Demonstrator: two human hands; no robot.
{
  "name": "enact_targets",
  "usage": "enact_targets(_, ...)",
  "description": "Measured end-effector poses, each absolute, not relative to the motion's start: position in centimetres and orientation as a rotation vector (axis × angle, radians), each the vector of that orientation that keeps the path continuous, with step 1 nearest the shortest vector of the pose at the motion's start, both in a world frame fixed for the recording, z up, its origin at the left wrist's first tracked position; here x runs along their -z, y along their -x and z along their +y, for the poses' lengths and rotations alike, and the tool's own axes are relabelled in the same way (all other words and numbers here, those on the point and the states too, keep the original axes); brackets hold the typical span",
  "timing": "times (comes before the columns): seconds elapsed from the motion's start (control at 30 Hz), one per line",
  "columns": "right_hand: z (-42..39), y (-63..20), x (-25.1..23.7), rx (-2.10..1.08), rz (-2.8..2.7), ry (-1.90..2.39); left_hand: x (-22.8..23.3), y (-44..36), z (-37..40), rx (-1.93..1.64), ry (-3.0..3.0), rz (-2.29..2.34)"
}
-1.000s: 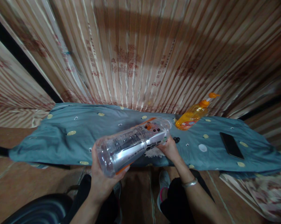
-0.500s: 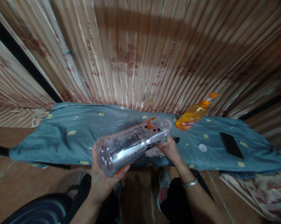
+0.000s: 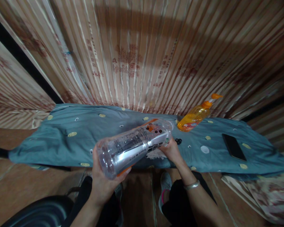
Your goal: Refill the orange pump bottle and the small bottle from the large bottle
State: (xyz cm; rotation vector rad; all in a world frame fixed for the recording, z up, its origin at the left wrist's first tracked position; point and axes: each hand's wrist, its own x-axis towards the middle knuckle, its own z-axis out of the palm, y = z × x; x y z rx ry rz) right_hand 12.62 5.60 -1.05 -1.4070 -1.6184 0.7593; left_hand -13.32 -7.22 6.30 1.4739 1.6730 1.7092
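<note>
**Both hands on a clear bottle over the blue cloth**

My left hand (image 3: 101, 179) is closed around the base end of the clear plastic bottle (image 3: 132, 146), fingers curled under it and thumb up along the near side. My right hand (image 3: 171, 151) grips the far end from below, at about 2 o'clock from the left; its fingers are mostly hidden behind the bottle, so I think they are wrapped round the neck, but I cannot tell how far they close.

The bottle lies nearly level in the air, base toward me at 7 o'clock and its top pointing to 2 o'clock, just above the near edge of the blue patterned cloth (image 3: 61, 138). The cloth's near edge runs across under my wrists; left of the bottle, toward 9 o'clock, the cloth is wide open. A striped curtain (image 3: 137, 56) closes off the far edge at 12 o'clock.

The bottle is transparent, with dark print along its side and an orange-and-white label near the top.

At 2 o'clock beyond my right hand an orange pump bottle (image 3: 195, 116) stands tilted in view, and a black phone (image 3: 234, 147) lies flat at 3 o'clock, well apart.
</note>
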Motion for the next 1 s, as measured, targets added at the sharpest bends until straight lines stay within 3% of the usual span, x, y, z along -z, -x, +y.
enact_targets(1.0,5.57,-12.54,0.92,-0.746,-1.619,1.391,-5.85,13.48,-7.48,-1.664,-1.414,1.725)
